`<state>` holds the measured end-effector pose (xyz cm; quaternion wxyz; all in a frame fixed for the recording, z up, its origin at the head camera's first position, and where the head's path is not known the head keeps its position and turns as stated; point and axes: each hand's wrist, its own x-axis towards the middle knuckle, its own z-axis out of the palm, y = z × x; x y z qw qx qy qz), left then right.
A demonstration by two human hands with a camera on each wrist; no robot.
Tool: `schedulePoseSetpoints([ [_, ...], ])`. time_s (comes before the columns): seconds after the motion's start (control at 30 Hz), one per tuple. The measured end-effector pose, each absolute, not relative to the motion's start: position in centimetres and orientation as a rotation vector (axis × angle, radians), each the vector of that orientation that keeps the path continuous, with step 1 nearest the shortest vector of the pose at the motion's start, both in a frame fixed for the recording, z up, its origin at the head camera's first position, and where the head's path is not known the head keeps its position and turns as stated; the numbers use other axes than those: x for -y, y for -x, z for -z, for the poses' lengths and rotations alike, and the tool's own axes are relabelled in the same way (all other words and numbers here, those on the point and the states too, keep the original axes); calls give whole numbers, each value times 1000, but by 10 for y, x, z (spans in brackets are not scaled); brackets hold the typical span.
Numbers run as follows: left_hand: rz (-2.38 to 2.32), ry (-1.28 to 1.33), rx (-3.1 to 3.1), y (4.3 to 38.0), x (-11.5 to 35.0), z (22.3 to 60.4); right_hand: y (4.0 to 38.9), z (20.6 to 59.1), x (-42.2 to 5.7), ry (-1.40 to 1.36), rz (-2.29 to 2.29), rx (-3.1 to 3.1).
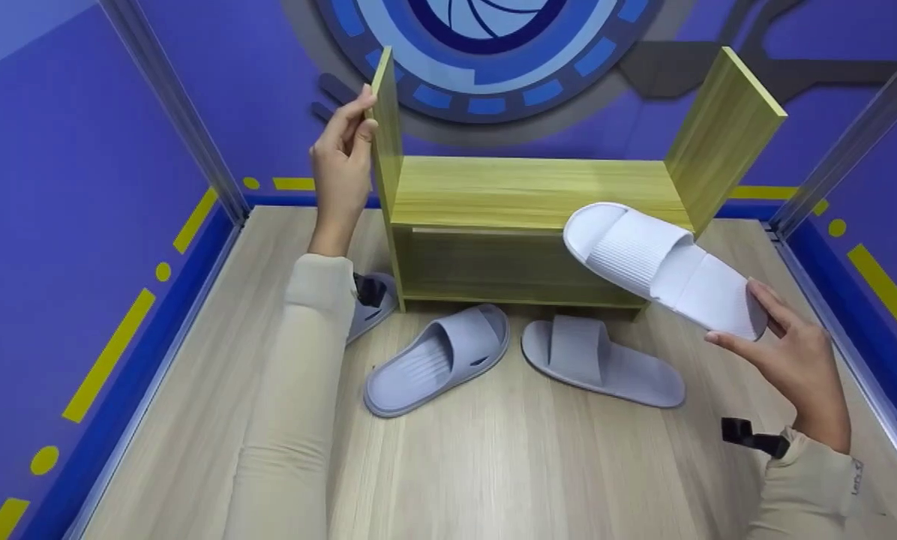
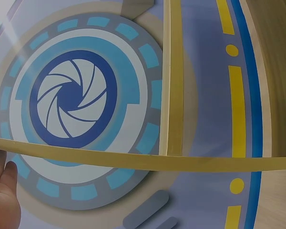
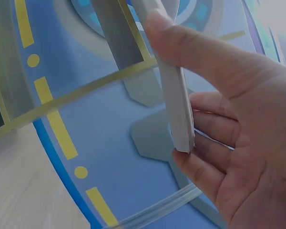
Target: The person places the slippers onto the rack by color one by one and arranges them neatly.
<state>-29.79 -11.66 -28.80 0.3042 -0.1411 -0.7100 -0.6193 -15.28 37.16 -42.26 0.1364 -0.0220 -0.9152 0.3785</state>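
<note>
My right hand (image 1: 797, 356) grips a white slide slipper (image 1: 643, 262) by its heel end, thumb on one side and fingers on the other. The slipper is held up, its toe pointing left and overlapping the right front of a wooden shelf (image 1: 531, 187) in the head view. In the right wrist view the slipper (image 3: 174, 100) shows edge-on between thumb and fingers. My left hand (image 1: 346, 154) holds the edge of the shelf's upright left panel (image 1: 385, 127), with bent fingers. The left wrist view catches only part of this hand (image 2: 4, 195), fingertips at the panel edge.
On the wooden floor (image 1: 478, 480) before the shelf lie a grey slipper (image 1: 418, 367) and another grey slipper (image 1: 606, 364). A third grey slipper (image 1: 373, 307) is partly hidden behind the left sleeve. Blue-purple walls (image 1: 66, 225) enclose the left, back and right.
</note>
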Motion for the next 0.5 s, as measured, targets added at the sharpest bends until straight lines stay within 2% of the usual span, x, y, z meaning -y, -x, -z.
schedulePoseSetpoints([
  [0.5, 1607, 407, 1860, 298, 115, 290, 156, 416, -347, 137, -985, 2611],
])
